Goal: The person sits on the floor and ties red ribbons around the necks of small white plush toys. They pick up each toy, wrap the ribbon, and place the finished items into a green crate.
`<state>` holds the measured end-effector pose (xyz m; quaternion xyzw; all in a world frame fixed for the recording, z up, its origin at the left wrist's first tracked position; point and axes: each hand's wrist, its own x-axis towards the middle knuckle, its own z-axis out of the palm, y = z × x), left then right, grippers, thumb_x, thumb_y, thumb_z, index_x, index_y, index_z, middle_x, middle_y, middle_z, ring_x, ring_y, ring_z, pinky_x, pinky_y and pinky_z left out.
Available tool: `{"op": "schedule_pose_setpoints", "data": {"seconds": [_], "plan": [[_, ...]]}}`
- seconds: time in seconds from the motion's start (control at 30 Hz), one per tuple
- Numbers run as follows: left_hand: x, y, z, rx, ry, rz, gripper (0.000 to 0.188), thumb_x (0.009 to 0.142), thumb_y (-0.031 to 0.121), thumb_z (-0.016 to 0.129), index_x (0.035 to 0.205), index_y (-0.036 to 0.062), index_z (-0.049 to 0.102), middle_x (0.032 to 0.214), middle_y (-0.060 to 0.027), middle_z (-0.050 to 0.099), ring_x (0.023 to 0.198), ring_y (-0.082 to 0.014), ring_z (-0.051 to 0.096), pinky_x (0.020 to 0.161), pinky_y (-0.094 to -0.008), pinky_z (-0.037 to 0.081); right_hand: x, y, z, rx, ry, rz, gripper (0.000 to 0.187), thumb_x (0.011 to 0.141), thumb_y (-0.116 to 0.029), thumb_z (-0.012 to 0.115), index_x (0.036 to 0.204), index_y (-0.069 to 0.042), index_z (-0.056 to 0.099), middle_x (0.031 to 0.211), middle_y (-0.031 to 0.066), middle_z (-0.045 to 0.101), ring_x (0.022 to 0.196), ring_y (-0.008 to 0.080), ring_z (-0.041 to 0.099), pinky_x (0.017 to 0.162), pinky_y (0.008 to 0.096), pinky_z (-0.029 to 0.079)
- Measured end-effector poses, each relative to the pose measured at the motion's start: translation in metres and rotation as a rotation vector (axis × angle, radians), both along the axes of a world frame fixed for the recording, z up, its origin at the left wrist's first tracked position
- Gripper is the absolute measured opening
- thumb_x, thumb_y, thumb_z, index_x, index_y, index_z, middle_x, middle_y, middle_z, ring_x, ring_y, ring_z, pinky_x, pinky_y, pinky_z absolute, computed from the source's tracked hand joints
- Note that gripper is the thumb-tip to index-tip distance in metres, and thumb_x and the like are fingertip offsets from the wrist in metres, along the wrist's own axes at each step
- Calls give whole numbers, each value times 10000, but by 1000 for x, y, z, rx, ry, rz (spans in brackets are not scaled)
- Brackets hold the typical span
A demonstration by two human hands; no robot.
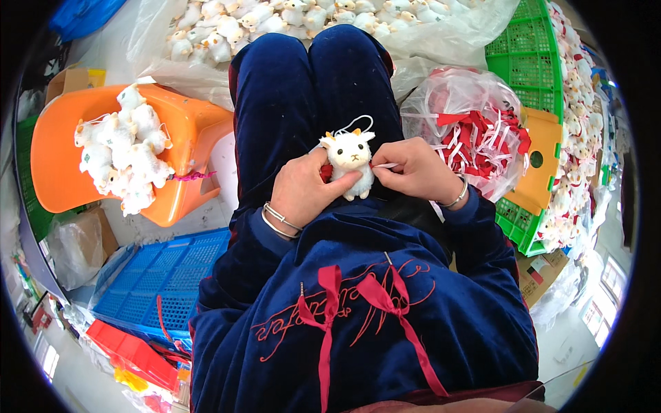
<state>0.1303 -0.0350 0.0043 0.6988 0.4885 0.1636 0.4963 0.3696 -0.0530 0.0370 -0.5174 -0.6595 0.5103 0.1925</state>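
A small white plush goat (350, 157) with yellow horns and a white cord loop at its head sits upright over my lap, facing up at me. My left hand (297, 184) is closed round its side, thumb across its lower body. Some red fabric (326, 172) shows between that hand and the toy; most of it is hidden. On the toy's other side, my right hand (413, 168) pinches a thin white ribbon (387, 165), close against the goat's body. A clear bag of red pieces with white ribbons (475, 141) lies right of my knees.
An orange plastic chair (55, 148) at left carries a pile of white plush goats (127, 148). Many more plush goats (234, 31) lie on plastic sheeting beyond my knees. Green crates (527, 58) stand at right, a blue crate (148, 282) at lower left.
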Motion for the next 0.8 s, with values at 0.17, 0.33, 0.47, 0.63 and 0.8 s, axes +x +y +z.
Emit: {"op": "schedule_pose_setpoints", "data": {"seconds": [0.17, 0.33, 0.47, 0.63, 0.8], "plan": [[0, 0, -3, 16, -40, 18, 497, 822, 474, 801, 1004, 22, 705, 783, -161, 724, 728, -334, 730, 646, -401, 569, -8, -3, 3, -28, 98, -3, 92, 862, -102, 686, 864, -12, 666, 740, 131, 652, 637, 236, 644, 588, 328, 486], [0, 2, -16, -61, -78, 47, 418, 864, 421, 783, 843, 14, 688, 684, -150, 684, 627, -302, 699, 572, -371, 523, -18, 4, -7, 290, -99, -43, 79, 874, -74, 707, 919, -23, 668, 809, 110, 598, 715, 317, 625, 648, 370, 488], [1, 5, -13, -95, -87, 53, 393, 886, 365, 776, 758, 14, 654, 632, -136, 652, 558, -272, 655, 536, -353, 485, -19, -2, -12, 294, -151, -81, 83, 878, -91, 707, 916, -26, 674, 818, 117, 633, 731, 316, 652, 651, 366, 506], [1, 4, -14, -108, -153, 82, 337, 881, 292, 787, 780, 6, 640, 661, -138, 656, 580, -252, 656, 557, -345, 492, -20, -6, -18, 200, 0, -128, 96, 895, -113, 710, 916, -24, 682, 828, 136, 680, 727, 294, 688, 647, 353, 520], [-5, 14, -8, -245, -209, 41, 289, 858, 224, 811, 827, -2, 635, 719, -114, 680, 647, -157, 667, 603, -304, 516, -26, -4, -13, 89, 17, -139, 103, 893, -105, 716, 930, -21, 670, 814, 129, 641, 679, 287, 647, 620, 361, 496]]}}
